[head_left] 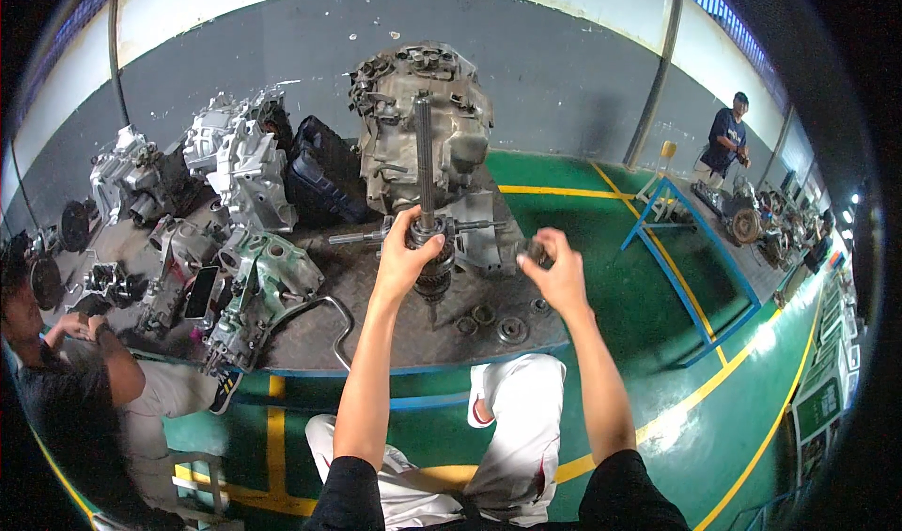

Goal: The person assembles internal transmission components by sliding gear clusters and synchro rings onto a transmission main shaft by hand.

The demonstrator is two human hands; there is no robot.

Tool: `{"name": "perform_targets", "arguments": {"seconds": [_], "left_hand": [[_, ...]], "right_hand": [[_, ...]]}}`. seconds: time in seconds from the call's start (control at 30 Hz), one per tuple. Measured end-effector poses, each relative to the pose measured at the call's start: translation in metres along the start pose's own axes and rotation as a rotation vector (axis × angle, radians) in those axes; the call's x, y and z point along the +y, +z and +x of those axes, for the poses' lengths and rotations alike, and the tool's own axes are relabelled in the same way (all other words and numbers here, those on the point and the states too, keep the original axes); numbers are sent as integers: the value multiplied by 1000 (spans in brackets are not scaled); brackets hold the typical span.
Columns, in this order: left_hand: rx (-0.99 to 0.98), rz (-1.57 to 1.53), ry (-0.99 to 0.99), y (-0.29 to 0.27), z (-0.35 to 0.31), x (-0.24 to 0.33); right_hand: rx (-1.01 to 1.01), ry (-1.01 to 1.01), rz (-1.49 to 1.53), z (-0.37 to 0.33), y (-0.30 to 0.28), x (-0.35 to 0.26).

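Upright over the bench in front of me stands a splined gear shaft point(425, 160), with a stack of gears point(434, 273) on its lower part. My left hand point(410, 252) is wrapped round it just above the gears. To the right, my right hand point(558, 273) is raised with a small dark ring-like part point(532, 251) pinched between thumb and fingers; blur hides its exact kind. A thin rod point(357, 238) lies crosswise behind the shaft. Below my right hand, a bearing ring point(512, 330) and several smaller rings point(467, 324) lie near the bench edge.
A large gearbox housing point(427, 141) stands behind the shaft. Silver casings point(246, 169), a black cover point(324, 169), a bent metal tube point(340, 329) and a phone point(201, 292) crowd the left. One person point(85, 343) sits left; another point(727, 141) stands far right beyond a blue frame point(691, 277).
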State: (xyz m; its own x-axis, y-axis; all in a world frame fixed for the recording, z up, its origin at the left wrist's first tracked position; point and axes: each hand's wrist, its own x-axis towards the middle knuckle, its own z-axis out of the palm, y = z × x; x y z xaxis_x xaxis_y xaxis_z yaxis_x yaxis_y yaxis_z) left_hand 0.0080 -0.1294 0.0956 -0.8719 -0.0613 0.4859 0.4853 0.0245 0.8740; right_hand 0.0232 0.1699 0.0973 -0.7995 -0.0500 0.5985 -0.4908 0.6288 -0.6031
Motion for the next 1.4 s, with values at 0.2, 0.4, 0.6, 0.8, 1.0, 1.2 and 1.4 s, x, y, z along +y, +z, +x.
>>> {"name": "perform_targets", "arguments": {"seconds": [0.2, 0.4, 0.6, 0.8, 1.0, 1.2, 1.4], "left_hand": [[1, -26, -54, -1, -6, 13], [-29, -67, 1, 5, -10, 13], [-48, -55, 0, 10, -11, 13], [-100, -60, 35, 0, -6, -2], [-80, -67, 70, 0, -6, -10], [-50, -72, -33, 16, -18, -12], [-15, 0, 28, 19, -15, -23]], "right_hand": [[-194, 88, -193, -51, 32, 65], [-422, 99, -349, -57, 49, 96], [-378, -11, -381, -65, 72, 122], [-376, -142, -371, -43, 65, 88], [-247, -243, 246, 33, 32, -79], [-416, -362, -99, 68, 52, -106], [-403, -255, -30, 91, 51, -115]]}}
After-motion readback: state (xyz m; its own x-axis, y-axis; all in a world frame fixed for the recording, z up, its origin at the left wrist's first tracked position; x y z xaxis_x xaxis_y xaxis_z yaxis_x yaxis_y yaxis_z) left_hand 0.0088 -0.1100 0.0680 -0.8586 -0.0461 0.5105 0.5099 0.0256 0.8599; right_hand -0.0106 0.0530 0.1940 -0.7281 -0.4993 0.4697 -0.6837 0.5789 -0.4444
